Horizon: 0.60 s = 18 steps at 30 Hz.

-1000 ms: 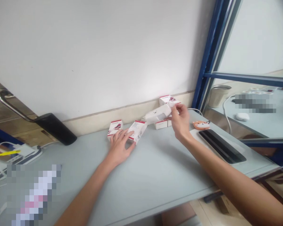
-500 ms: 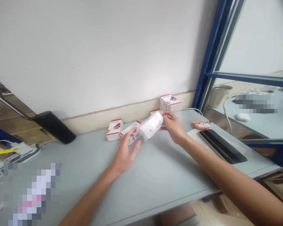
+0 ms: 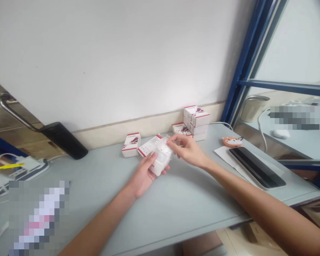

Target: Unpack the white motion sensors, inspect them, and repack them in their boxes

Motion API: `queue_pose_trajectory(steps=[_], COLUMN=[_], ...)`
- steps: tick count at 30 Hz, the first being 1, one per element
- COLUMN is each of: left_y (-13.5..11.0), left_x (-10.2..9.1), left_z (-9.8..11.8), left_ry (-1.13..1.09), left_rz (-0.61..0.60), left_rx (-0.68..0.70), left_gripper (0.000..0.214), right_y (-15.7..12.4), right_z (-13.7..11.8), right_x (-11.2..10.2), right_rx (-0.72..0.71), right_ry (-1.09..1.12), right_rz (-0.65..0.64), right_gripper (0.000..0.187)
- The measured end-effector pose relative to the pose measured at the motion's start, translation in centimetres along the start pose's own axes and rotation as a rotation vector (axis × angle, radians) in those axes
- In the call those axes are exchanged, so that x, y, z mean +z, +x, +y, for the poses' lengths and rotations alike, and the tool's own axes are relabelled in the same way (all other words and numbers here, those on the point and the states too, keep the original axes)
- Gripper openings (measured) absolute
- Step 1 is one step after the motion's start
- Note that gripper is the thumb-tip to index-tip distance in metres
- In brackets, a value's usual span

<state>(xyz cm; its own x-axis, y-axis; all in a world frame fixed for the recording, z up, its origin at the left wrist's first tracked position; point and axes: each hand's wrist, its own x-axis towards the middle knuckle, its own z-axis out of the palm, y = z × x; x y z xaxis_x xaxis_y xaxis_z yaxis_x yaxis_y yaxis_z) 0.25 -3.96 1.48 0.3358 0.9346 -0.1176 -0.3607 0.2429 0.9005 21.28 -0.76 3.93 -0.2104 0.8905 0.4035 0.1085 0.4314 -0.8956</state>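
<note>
A white motion sensor (image 3: 161, 158) with a rectangular window tilts between my hands above the table, with thin clear plastic around it. My left hand (image 3: 146, 170) wraps its lower end, thumb on the front and fingers behind. At the upper end, my right hand (image 3: 185, 149) pinches; whether it grips only the plastic or the sensor body too is hard to make out. Just behind lies a white-and-red box (image 3: 150, 145), partly hidden by the sensor and left hand. Another small box (image 3: 131, 145) stands to its left.
Stacked boxes (image 3: 196, 121) and a lower box (image 3: 181, 129) sit by the wall. A phone (image 3: 257, 167) and an orange case (image 3: 232, 141) lie at right. On the left are a black-covered metal handle (image 3: 64, 140), a power strip (image 3: 24, 172) and a blurred-out item (image 3: 40, 217).
The sensor has come closer and lower, turning its windowed front toward me. My left hand, formerly open beside it, has closed around it. My right hand has moved slightly left and down with it.
</note>
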Motion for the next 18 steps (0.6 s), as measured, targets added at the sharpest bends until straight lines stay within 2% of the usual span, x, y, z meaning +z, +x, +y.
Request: queue_pose_trajectory(steps=[2,4,7,9,12,15,18], left_y=[0.1,0.1,0.1,-0.1,-0.2,-0.2,0.0], left_x=[-0.3,-0.4,-0.5,-0.6,-0.7,-0.6,-0.3], left_z=[-0.1,-0.2,0.1,0.5,1.1,1.7,1.9], left_ry=[0.023,0.065,0.134,0.125,0.032,-0.073,-0.114], left_rz=[-0.032,-0.058,-0.074,-0.077,-0.092,-0.12,-0.071], left_rx=[-0.039,-0.069,-0.09,-0.092,-0.089,-0.103,-0.117], left_gripper=[0.048,0.05,0.046,0.046,0.047,0.048,0.047], right_y=[0.4,0.8,1.4,1.9,3.8,6.9,10.4], right_z=[0.0,-0.1,-0.3,-0.3,0.1,0.9,1.8], right_x=[-0.5,-1.3,-2.8,-3.4,-2.9,-0.6,2.1], right_rx=[0.03,0.021,-0.099,-0.177,-0.148,-0.013,0.17], right_ry=[0.007,0.03,0.082,0.138,0.214,0.201,0.032], right_rz=[0.102,0.274,0.559,0.676,0.65,0.501,0.304], right_gripper=[0.032,0.033,0.03,0.027,0.029,0.024,0.012])
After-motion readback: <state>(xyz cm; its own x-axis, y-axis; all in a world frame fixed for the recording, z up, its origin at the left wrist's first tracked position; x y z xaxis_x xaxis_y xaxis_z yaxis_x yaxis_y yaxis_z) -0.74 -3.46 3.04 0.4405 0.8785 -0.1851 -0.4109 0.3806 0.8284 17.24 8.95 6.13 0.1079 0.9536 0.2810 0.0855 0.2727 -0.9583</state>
